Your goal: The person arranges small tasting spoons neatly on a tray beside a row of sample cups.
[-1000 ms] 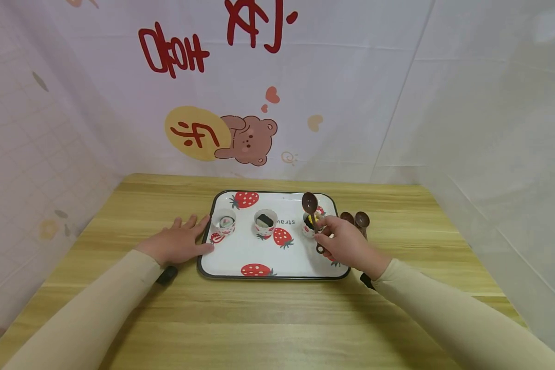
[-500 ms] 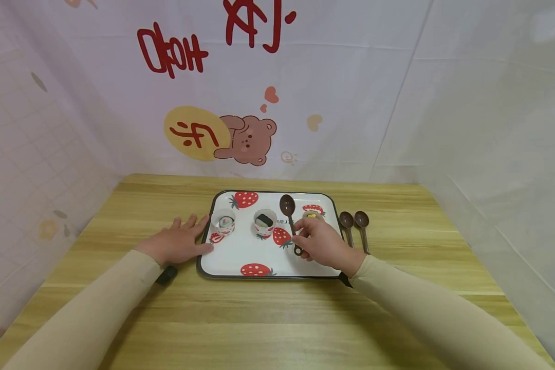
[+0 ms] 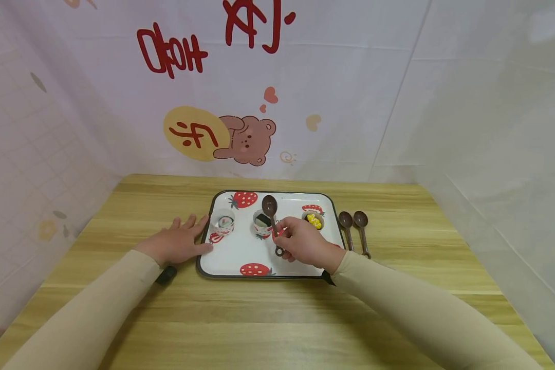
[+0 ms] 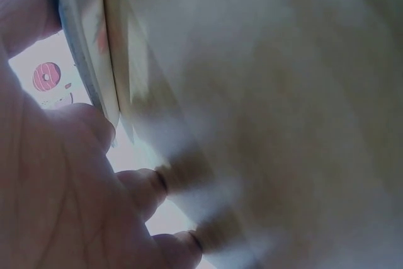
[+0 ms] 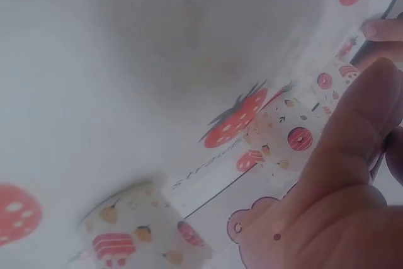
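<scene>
By the bench's back edge, printed cloth; one tray, three cups, three spoons.
Right fingers pinch one spoon; left fingers spread.

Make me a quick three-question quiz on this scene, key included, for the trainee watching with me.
1. Count: how many cups stand on the tray?
2. True or false: the left hand holds a spoon.
3. Choose: in the head view, what colour is the food in the rightmost cup? a) blue b) yellow c) purple

Key: 1. Three. 2. False: the right hand holds the spoon; the left hand rests at the tray's left edge. 3. b.
</scene>
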A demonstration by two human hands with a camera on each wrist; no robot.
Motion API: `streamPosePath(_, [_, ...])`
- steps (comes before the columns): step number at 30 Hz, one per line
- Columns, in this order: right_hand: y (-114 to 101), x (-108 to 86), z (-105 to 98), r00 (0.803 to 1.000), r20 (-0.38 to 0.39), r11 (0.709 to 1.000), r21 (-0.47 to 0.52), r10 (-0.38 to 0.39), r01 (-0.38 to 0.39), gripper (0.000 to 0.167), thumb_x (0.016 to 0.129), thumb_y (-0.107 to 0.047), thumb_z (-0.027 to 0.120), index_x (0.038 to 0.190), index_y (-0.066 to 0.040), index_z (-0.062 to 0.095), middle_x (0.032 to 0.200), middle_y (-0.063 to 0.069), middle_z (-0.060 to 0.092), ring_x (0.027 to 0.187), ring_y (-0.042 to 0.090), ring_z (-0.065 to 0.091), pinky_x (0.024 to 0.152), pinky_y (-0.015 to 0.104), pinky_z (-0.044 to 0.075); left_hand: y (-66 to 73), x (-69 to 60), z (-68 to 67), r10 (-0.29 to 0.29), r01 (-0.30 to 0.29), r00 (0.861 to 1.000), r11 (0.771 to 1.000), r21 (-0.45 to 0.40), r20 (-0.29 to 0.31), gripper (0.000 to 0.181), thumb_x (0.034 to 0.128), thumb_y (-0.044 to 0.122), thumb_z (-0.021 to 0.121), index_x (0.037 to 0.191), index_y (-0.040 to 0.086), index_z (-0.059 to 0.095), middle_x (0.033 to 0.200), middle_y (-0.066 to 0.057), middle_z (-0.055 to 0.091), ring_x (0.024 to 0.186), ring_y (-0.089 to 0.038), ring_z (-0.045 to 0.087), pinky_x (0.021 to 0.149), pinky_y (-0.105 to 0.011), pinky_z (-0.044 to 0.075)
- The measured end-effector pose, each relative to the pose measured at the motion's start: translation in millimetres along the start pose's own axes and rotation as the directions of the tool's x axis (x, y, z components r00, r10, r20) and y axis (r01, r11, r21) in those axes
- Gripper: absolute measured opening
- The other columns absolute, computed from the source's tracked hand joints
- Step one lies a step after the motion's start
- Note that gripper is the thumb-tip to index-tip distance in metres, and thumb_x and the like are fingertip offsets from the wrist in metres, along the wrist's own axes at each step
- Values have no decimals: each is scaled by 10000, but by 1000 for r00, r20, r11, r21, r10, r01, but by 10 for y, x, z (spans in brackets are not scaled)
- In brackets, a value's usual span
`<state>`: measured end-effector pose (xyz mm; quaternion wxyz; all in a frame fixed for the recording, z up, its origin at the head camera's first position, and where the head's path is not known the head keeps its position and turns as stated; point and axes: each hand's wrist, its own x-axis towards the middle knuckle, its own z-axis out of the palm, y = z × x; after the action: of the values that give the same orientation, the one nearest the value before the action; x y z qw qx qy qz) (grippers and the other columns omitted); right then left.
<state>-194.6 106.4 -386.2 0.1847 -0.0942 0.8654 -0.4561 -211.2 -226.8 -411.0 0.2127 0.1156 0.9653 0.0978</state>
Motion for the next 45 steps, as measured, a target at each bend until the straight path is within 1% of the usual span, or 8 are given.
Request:
streamPosePath(4, [-49, 48, 27, 1000, 6, 1000, -1, -7, 7, 196, 1009, -102, 696, 1194, -57, 649, 875, 110, 714, 618, 149, 658, 598, 278, 607, -3, -7, -3, 2, -2, 1000, 1000, -1, -3, 1026, 978, 768, 470, 1704, 124, 136, 1730, -307, 121, 1520, -687, 66, 1170, -806, 222])
streamPosePath(11, [-124, 170, 114, 998, 55, 996, 81, 24, -29, 176, 1005, -89, 691, 1167, -39, 642, 884, 107, 707, 629, 156, 667, 610, 295, 623, -1, -19, -3, -4, 4, 1000, 1000, -7, 1, 1031, 973, 774, 470, 1704, 126, 140, 1731, -305, 118, 1524, -683, 61, 1173, -806, 219])
streamPosePath(14, [-176, 205, 158, 997, 63, 996, 79, 39, -44, 160, 1004, -92, 691, 1153, -45, 656, 902, 109, 718, 640, 168, 680, 621, 312, 635, -1, -14, -2, -6, 6, 1000, 1000, -8, 1, 1029, 974, 773, 469, 1705, 130, 136, 1733, -303, 112, 1525, -682, 57, 1174, -806, 215])
streamPosePath(20, [-249, 262, 239, 994, 85, 994, 79, 62, -69, 212, 1008, -93, 695, 1205, -22, 664, 912, 126, 718, 651, 188, 690, 628, 319, 640, 6, 3, 0, -1, 1, 1000, 1000, 5, -3, 1016, 983, 759, 468, 1704, 126, 135, 1730, -308, 115, 1525, -682, 64, 1178, -803, 211])
streamPosePath(25, [-307, 293, 307, 992, 99, 995, 48, 83, -88, 237, 1007, -101, 703, 1220, -2, 671, 884, 129, 717, 633, 182, 683, 606, 306, 631, 1, -1, 1, 3, -3, 1000, 1000, 6, -6, 1015, 985, 754, 470, 1704, 120, 135, 1729, -310, 117, 1521, -687, 68, 1169, -810, 218])
streamPosePath(33, [-344, 350, 419, 987, 102, 992, -16, 125, -124, 128, 996, -90, 716, 1101, -22, 687, 850, 122, 703, 609, 170, 678, 581, 301, 623, 24, -24, -13, 7, -7, 1000, 1000, 9, -9, 996, 994, 735, 475, 1701, 113, 151, 1726, -314, 127, 1519, -688, 79, 1164, -815, 222])
streamPosePath(40, [-371, 371, 482, 984, 101, 989, -35, 148, -145, 82, 994, -63, 701, 1047, -11, 667, 818, 117, 690, 590, 162, 674, 572, 294, 617, 11, -10, -1, 7, -7, 1000, 1000, 16, -14, 990, 1000, 727, 475, 1701, 113, 143, 1727, -311, 123, 1525, -680, 81, 1171, -809, 220])
streamPosePath(45, [-396, 386, 548, 979, 98, 981, -86, 180, -172, 82, 994, -106, 723, 973, -47, 670, 814, 112, 719, 605, 172, 704, 584, 278, 609, 13, -11, -3, 4, -4, 1000, 1000, 17, -13, 982, 1004, 720, 477, 1701, 111, 146, 1726, -310, 128, 1525, -678, 84, 1169, -809, 225])
